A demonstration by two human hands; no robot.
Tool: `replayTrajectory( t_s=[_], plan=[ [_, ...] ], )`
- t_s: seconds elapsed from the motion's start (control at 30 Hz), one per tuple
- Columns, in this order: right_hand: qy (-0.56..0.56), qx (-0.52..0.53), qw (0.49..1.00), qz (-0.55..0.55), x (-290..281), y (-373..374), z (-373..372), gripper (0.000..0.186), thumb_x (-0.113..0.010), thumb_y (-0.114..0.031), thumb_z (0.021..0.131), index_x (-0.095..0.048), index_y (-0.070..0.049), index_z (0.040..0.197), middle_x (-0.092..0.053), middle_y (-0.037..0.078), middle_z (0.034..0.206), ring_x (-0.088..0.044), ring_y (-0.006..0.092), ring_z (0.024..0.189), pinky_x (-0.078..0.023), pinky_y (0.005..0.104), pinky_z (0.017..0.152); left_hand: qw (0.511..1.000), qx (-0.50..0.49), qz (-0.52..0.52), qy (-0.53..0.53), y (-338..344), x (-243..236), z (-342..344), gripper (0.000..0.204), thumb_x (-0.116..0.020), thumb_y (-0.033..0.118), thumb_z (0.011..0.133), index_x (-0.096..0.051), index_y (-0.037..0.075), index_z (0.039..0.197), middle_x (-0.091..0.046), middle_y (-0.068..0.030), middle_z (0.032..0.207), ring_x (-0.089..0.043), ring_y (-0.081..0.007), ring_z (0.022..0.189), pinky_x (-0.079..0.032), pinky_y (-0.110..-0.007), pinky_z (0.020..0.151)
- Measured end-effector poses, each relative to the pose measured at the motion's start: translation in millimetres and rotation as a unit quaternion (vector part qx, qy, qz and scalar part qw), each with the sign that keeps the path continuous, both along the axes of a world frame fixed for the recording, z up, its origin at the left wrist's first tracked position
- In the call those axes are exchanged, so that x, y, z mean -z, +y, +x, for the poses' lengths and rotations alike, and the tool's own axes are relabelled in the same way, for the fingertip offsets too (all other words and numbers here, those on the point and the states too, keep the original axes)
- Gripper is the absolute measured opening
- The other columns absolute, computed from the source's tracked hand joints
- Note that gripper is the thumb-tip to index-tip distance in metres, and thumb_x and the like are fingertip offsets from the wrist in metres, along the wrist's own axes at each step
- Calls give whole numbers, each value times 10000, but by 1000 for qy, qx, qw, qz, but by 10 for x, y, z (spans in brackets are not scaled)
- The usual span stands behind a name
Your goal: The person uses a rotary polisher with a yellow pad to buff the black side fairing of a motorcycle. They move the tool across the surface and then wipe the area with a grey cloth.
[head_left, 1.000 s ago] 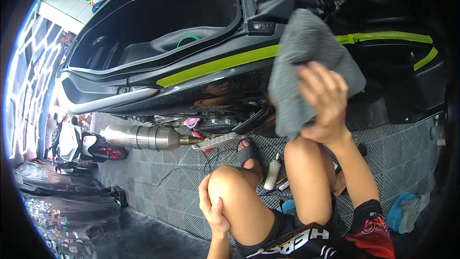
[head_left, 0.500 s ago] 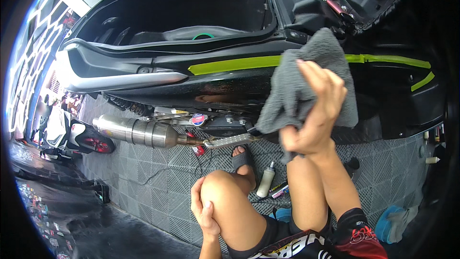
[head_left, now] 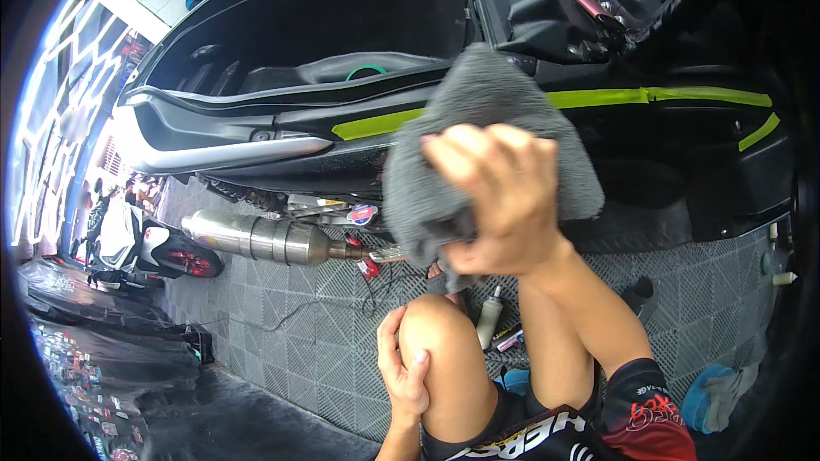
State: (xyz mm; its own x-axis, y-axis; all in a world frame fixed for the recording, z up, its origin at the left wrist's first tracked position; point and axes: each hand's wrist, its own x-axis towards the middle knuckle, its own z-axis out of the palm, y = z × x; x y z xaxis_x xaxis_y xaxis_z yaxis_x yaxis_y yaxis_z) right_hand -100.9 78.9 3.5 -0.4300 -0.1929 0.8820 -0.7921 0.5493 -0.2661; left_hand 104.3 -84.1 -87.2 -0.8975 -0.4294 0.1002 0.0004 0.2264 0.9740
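My right hand (head_left: 512,196) is closed on a dark grey microfibre cloth (head_left: 478,102). The cloth hangs bunched in front of the glossy black side panel (head_left: 649,171) of a scooter, near its middle; whether it presses on the panel is hard to tell. Behind the cloth runs a strip of yellow-green masking tape (head_left: 598,98) stuck along the panel, with part of it covered. A short separate piece of tape is at the panel's right end. My left hand (head_left: 403,371) rests on my left knee, thumb apart from the fingers, holding nothing.
Above the panel gapes the under-seat storage tub (head_left: 299,77). A silver exhaust (head_left: 256,235) juts out at lower left. On the grey tiled floor stand a squeeze bottle (head_left: 490,318) and a blue round item with a grey cloth (head_left: 726,393). Another motorcycle (head_left: 145,248) is far left.
My right hand has carried the cloth leftward along the panel, uncovering tape on the right and hiding some on the left. The left hand stays on the knee; the view has shifted slightly.
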Motion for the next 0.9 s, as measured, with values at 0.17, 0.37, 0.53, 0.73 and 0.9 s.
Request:
replayTrajectory(
  t_s=[0.17,0.37,0.53,0.73,0.9],
  plan=[
    [11,120,992,-42,600,992,-188,844,-756,-449,541,-630,-52,1275,-585,130,1293,-525,338,1171,-364,466,973,1000,-2,11,-8,46,-20,-69,760,-670,394,823,-502,-81,1391,-540,-206,1361,-530,-316,1259,-395,-417,1099],
    [57,252,951,-168,1451,1533,-406,712,-656,-430,804,-565,59,1313,-491,270,1393,-450,423,1281,-301,543,1093,999,1,40,9,-78,-63,-57,774,-635,413,817,-493,-92,1386,-571,-206,1322,-545,-303,1249,-397,-409,1104],
    [50,155,978,-130,1089,396,-24,625,-531,-582,868,-653,-151,1304,-573,48,1131,-543,245,1017,-380,439,943,998,-23,50,9,-130,-95,21,788,-627,434,811,-494,-89,1385,-592,-215,1301,-564,-304,1228,-398,-407,1106],
    [201,46,973,106,1242,141,-66,277,-639,-397,896,-766,-268,1106,-681,-37,1115,-638,224,1119,-458,482,1054,999,-26,25,9,-74,-29,13,804,-621,469,833,-493,-93,1394,-590,-225,1322,-567,-310,1242,-418,-417,1097],
    [92,46,990,92,1713,1182,-362,341,-747,-316,827,-608,-321,1138,-608,57,1237,-568,340,1193,-454,522,986,999,-38,23,5,-37,5,64,843,-594,529,862,-460,-86,1423,-594,-234,1319,-602,-320,1200,-461,-416,1059]
  ],
)
